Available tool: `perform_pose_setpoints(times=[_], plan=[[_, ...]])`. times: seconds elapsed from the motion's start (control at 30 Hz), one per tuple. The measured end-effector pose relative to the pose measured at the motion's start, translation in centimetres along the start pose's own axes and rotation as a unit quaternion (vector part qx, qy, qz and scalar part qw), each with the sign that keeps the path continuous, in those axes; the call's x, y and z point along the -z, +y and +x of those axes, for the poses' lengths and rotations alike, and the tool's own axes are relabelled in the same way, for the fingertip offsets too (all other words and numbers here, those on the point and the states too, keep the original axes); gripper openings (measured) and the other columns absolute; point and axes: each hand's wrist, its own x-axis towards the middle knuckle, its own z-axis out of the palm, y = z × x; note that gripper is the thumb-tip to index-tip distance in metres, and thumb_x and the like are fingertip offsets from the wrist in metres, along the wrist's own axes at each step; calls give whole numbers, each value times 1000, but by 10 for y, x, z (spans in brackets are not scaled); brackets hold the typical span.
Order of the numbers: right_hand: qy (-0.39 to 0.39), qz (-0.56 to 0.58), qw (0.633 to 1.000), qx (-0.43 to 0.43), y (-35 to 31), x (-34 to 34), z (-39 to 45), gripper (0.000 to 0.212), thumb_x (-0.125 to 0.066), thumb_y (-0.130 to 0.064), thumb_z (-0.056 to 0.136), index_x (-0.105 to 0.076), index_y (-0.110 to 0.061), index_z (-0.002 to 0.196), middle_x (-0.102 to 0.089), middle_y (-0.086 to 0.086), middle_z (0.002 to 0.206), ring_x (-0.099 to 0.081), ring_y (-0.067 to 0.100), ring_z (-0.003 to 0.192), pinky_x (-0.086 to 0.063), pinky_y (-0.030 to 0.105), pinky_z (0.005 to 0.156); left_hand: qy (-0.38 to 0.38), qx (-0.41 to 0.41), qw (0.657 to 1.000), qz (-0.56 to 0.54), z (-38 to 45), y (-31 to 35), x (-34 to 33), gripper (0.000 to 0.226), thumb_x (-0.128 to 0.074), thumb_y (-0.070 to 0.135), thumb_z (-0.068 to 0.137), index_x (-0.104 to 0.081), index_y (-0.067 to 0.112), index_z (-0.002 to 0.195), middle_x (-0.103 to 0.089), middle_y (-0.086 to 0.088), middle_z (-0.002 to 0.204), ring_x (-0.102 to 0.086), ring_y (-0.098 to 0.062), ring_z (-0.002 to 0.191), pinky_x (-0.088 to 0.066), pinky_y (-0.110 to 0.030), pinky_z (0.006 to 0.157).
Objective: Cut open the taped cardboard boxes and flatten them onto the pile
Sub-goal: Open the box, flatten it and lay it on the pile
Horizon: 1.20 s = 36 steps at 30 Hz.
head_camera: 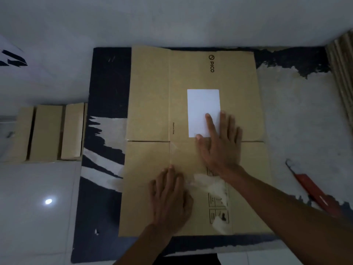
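Flattened cardboard box (pixel 150 104), matte brown, white rectangular label (pixel 198 106), flat on dark worn mat (pixel 107 83). Left hand (pixel 170 196), right hand (pixel 219 144) pressing it, fingers straight, grasping nothing. Red cutter (pixel 313 190) right.

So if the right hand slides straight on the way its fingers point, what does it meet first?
The right hand lies flat on the flattened box, fingers already at the white label. It would cross that label first, then probably the PICO print.
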Motion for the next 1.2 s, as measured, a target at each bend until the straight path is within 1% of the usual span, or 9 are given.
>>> perform_pose_setpoints(times=[0.1,0.23,0.33,0.53,0.8,0.93,1.0,1.07,1.2], plan=[[-7,-2,1000,-3,-2,0,-2,70,-21,-62,97,-2,-34,158,5,11,165,7,36,151,-3,58,120,54,26,997,-42,44,-6,9,34,-46,31,85,-59,8,107,-55,-12,113,-48,-32,104,-39,-46,90],[-19,-15,1000,-7,-4,6,0,72,-21,-65,97,0,-33,158,7,12,165,8,37,151,-6,58,120,83,48,994,-46,145,-12,5,52,-40,27,93,-40,1,138,-49,-27,140,-37,-38,133,-34,-57,107],[-28,-15,999,-7,-5,7,-2,72,-27,-64,97,-6,-33,158,3,13,165,5,38,151,-8,59,120,24,76,997,-7,194,-14,5,63,-32,33,100,-17,9,156,-16,-18,163,-11,-36,151,-14,-56,121],[-1,17,999,-34,-4,20,51,54,-43,-57,92,-46,-26,136,-42,14,144,-39,43,131,-31,57,102,-7,80,996,34,199,-8,3,68,-29,38,102,-2,16,160,7,-10,167,9,-29,153,-5,-54,123],[-6,39,998,44,-14,29,217,71,-28,-61,96,-8,-31,158,3,2,166,7,32,152,4,55,120,-12,72,996,58,202,-12,0,68,-30,41,99,-18,11,158,-9,-16,165,-3,-34,153,-8,-53,120],[7,24,998,50,-13,24,217,71,-24,-62,97,-7,-31,158,3,3,166,8,33,152,3,57,120,-14,78,996,52,237,-13,14,63,-46,40,82,-46,5,134,-47,-22,140,-38,-42,127,-36,-55,99],[4,21,999,49,-14,25,220,71,-21,-64,97,-7,-31,158,3,3,166,8,33,152,3,57,120,7,77,997,12,280,-20,23,59,-50,34,85,-43,6,137,-44,-20,142,-40,-42,129,-36,-55,101],[8,19,999,50,-13,24,220,71,-19,-64,97,-8,-30,158,2,3,166,8,32,152,2,57,120,-1,42,999,-11,326,-30,28,68,-50,31,94,-27,9,154,-24,-16,161,-21,-38,147,-17,-54,117],[7,22,998,56,-14,24,222,72,-20,-64,95,-12,-29,158,-1,4,166,5,33,152,-2,59,119,-32,5,999,41,363,-40,24,71,-23,46,95,-16,16,158,-9,-3,167,-5,-24,154,-5,-48,124]])
